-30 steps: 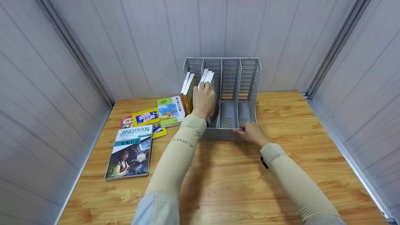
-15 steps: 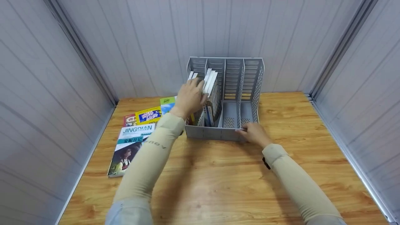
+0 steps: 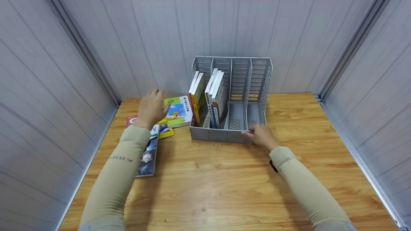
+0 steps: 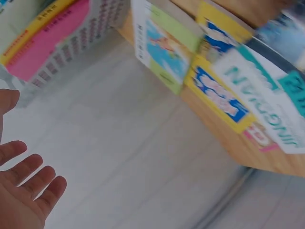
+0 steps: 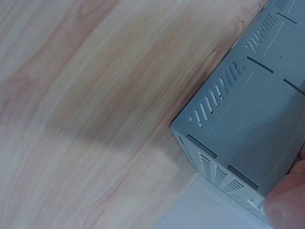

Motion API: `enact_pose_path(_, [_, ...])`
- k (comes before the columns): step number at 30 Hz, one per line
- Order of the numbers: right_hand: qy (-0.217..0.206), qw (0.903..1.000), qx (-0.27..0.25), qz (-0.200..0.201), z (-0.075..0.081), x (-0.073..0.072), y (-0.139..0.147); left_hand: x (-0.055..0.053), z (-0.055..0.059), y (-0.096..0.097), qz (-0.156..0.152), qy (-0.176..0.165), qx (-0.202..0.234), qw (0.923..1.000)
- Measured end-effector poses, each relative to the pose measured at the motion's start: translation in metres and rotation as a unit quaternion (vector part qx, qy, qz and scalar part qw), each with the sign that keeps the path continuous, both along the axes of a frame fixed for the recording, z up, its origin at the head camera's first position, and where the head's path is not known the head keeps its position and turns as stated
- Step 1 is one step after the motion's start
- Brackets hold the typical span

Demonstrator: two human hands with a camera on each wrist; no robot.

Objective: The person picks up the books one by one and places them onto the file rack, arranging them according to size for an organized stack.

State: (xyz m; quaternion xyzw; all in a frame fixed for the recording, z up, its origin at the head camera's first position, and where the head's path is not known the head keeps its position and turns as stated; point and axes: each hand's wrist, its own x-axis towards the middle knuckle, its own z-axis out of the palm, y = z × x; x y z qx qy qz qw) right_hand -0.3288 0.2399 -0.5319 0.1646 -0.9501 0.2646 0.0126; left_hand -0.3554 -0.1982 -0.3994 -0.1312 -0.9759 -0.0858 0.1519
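My left hand (image 3: 151, 109) is above the books on the left, holding nothing, its fingers spread and loosely bent in the left wrist view. Below it lie a dark-covered JINGDIAN book (image 3: 147, 162), a yellow book (image 4: 217, 93) and a pink book (image 4: 259, 137). Beside them is a green-and-blue book (image 3: 178, 110). My right hand (image 3: 264, 137) grips the front rim of a grey desk file rack (image 3: 218, 135) at its right corner. Books with yellow and red spines (image 3: 196, 99) stand in the rack's leftmost slot, white-edged books (image 3: 215, 96) in the second.
The rack's two right slots (image 3: 237, 115) show bare floors. Its back is near the panelled rear wall (image 3: 160, 38). Wood-grain tabletop (image 3: 205, 179) stretches in front, with panel walls on both sides.
My left hand has left the books in the rack's second slot and moved left over the flat books. My right hand stays on the rack's front rim.
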Motion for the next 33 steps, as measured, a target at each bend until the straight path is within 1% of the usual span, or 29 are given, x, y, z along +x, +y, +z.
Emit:
enact_pose_path(3, [0.0, 1.0, -0.003, -0.003, 0.0, 0.0, 0.0, 0.006, -0.008, -0.025, 0.022, -0.029, 0.001, 0.9994])
enact_pose_path(6, [-0.001, 1.0, -0.004, -0.002, 0.0, 0.0, 0.0, 0.012, -0.017, -0.049, 0.049, -0.066, 0.019, 0.9965])
enact_pose_path(8, [-0.004, 1.0, -0.007, -0.001, 0.0, 0.0, 0.001, 0.016, -0.024, -0.064, 0.074, -0.091, 0.031, 0.9926])
enact_pose_path(10, [-0.005, 1.0, -0.008, 0.0, 0.001, 0.0, 0.001, 0.019, -0.031, -0.077, 0.103, -0.118, 0.052, 0.9863])
enact_pose_path(12, [-0.004, 1.0, -0.009, -0.001, 0.001, 0.0, 0.001, 0.021, -0.039, -0.088, 0.131, -0.146, 0.068, 0.9782])
enact_pose_path(14, [-0.003, 1.0, -0.008, -0.002, 0.001, 0.0, 0.001, 0.024, -0.047, -0.099, 0.152, -0.176, 0.084, 0.9689])
enact_pose_path(18, [-0.008, 0.9999, -0.006, -0.003, -0.001, -0.001, 0.0, 0.031, -0.064, -0.12, 0.168, -0.237, 0.111, 0.9504])
enact_pose_path(19, [-0.01, 0.9999, -0.005, -0.003, -0.001, -0.001, 0.0, 0.034, -0.068, -0.124, 0.165, -0.254, 0.115, 0.9458])
enact_pose_path(22, [-0.01, 0.9999, -0.002, -0.002, -0.003, -0.001, -0.001, 0.044, -0.076, -0.136, 0.165, -0.311, 0.117, 0.9287])
enact_pose_path(25, [-0.011, 0.9999, 0.0, -0.001, -0.003, -0.001, 0.0, 0.055, -0.079, -0.145, 0.17, -0.368, 0.113, 0.9069])
enact_pose_path(26, [-0.011, 0.9999, 0.0, 0.0, -0.003, -0.001, 0.0, 0.057, -0.079, -0.146, 0.177, -0.384, 0.112, 0.8993])
enact_pose_path(29, [-0.008, 0.9999, 0.006, 0.0, -0.002, -0.001, 0.0, 0.063, -0.081, -0.151, 0.18, -0.413, 0.118, 0.8848])
enact_pose_path(30, [-0.006, 0.9999, 0.008, 0.0, -0.002, -0.002, 0.0, 0.064, -0.081, -0.152, 0.181, -0.418, 0.122, 0.8819])
enact_pose_path(32, [-0.002, 0.9999, 0.01, -0.004, -0.002, -0.002, 0.0, 0.067, -0.084, -0.155, 0.181, -0.42, 0.131, 0.8797])
enact_pose_path(33, [-0.001, 0.9999, 0.011, -0.004, -0.003, -0.002, 0.0, 0.068, -0.085, -0.156, 0.182, -0.423, 0.142, 0.8764])
